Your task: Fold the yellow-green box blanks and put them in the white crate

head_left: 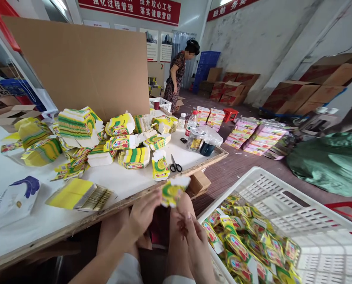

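My left hand grips the left edge of a small yellow-and-green printed carton, blurred, above my knees at the table's front edge. Just below and right of it, my right hand is closed, thumb and fingertips pinched together; what they hold, if anything, I cannot make out. Another flat carton lies on the white table, beside black-handled scissors. To my right, a white plastic basket holds many filled yellow packets.
Stacks of flat cartons crowd the table below an upright cardboard sheet. A bottle, a clear jar and a dark cup stand at its right end. Pink boxes sit on the floor. A person stands behind.
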